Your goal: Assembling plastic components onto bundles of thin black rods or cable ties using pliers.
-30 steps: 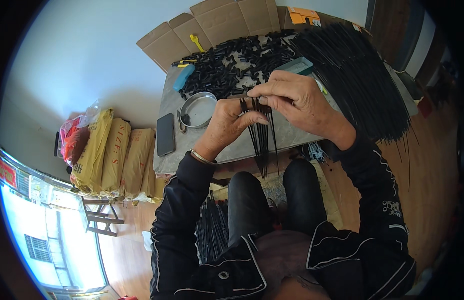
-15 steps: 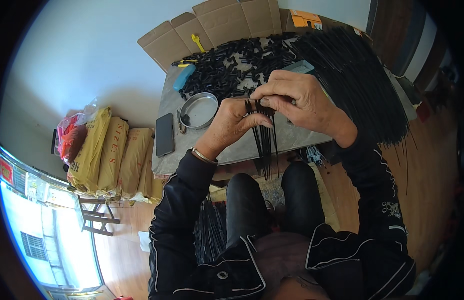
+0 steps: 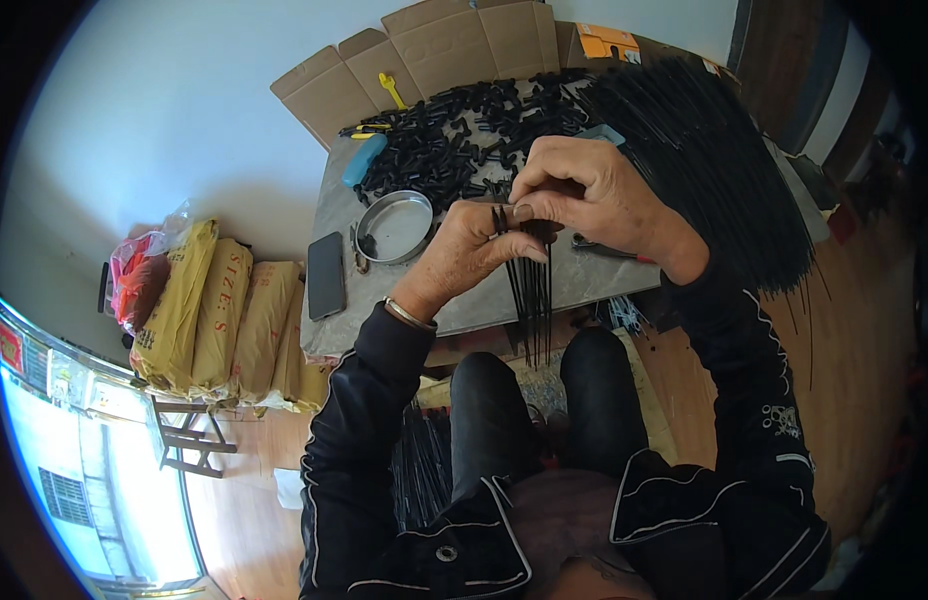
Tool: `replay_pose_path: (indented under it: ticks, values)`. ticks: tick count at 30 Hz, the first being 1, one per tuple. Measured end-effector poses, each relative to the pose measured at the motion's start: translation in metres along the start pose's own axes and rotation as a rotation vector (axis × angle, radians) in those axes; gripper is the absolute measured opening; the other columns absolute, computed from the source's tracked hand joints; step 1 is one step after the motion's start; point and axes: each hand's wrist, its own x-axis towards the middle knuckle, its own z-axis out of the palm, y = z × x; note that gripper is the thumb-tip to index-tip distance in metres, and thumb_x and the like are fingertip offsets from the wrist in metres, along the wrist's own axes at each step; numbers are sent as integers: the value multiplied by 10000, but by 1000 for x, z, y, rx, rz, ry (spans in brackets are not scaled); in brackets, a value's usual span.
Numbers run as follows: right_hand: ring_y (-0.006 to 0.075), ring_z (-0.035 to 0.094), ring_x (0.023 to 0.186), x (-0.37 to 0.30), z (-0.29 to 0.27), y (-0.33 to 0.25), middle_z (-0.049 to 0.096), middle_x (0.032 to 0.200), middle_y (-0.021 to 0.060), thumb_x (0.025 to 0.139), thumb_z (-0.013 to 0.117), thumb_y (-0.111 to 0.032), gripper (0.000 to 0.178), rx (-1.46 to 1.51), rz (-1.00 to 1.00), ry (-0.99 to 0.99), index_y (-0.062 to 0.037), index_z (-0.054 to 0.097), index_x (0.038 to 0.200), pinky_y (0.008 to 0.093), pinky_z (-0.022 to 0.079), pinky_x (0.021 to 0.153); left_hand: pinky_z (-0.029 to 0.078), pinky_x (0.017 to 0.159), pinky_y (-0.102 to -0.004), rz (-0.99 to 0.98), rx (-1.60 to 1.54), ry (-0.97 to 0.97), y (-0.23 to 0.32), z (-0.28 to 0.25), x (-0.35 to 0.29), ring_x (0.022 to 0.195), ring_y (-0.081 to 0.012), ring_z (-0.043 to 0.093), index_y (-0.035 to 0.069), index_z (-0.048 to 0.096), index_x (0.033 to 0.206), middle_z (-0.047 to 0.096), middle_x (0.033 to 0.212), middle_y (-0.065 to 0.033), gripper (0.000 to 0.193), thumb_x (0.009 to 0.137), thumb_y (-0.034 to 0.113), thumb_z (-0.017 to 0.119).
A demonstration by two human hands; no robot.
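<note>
My left hand (image 3: 471, 248) is closed round a bundle of thin black rods (image 3: 530, 300), which hang down past the table's front edge. Thicker dark ends of the rods show above the thumb. Pressed up against those ends is my right hand (image 3: 606, 195), its thumb and fingers curled in a pinch. Whatever lies between its fingertips is hidden. Beyond both hands spreads a heap of small black fittings (image 3: 424, 150) on the grey tabletop (image 3: 454, 305).
A round metal dish (image 3: 396, 228), a phone (image 3: 327, 276) and a blue case (image 3: 365, 160) lie at left. Many long black rods (image 3: 709, 170) cover the right side. Cardboard (image 3: 439, 45) stands behind; filled sacks (image 3: 219, 310) lean by the wall.
Both hands stay together at the rod tops, with the right fingers slightly shifted. The rods hang a little straighter. A dark tool on the table now shows more under the right hand.
</note>
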Motion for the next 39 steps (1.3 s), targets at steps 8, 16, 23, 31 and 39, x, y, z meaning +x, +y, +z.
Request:
replay_pose_path:
  ticks: [8, 16, 23, 31, 39]
  values:
    - [109, 596, 694, 2, 5, -14, 579, 783, 4, 793, 717, -86, 103, -71, 100, 5, -39, 672, 873, 243, 477, 577, 505, 647, -271, -79, 130, -64, 1, -1, -3, 683, -128, 649, 18, 711, 914, 689, 748, -76, 288, 797, 280, 743]
    - [124, 589, 598, 6, 24, 0, 632, 712, 59, 792, 716, -84, 99, -214, -169, 90, -19, 651, 830, 254, 471, 532, 345, 1060, -442, 24, 400, -61, -45, 48, -37, 1176, -283, 527, 63, 608, 1205, 595, 1201, -160, 511, 791, 326, 749]
    - [76, 577, 661, 12, 4, -17, 668, 856, 32, 895, 649, -158, 206, 141, 271, -150, -1, 667, 1028, 207, 470, 616, 270, 1112, -453, 14, 628, -183, -83, 53, -60, 1342, -391, 324, 44, 500, 1310, 364, 1449, -201, 739, 777, 517, 695]
    - [56, 544, 610, -18, 19, 142, 641, 780, -17, 900, 607, -222, 189, 146, 846, 174, -51, 682, 936, 209, 447, 521, 165, 1141, -533, 87, 868, -56, -102, 64, -73, 1398, -385, 239, -58, 460, 1328, 418, 1400, -226, 948, 771, 707, 531]
    - [398, 628, 843, -13, 113, 259, 680, 943, 145, 943, 468, -336, 340, -699, 224, -67, -75, 680, 994, 483, 486, 772, 146, 1139, -546, 34, 874, -119, -97, 64, -66, 1423, -354, 184, -32, 489, 1318, 394, 1421, -204, 923, 763, 704, 532]
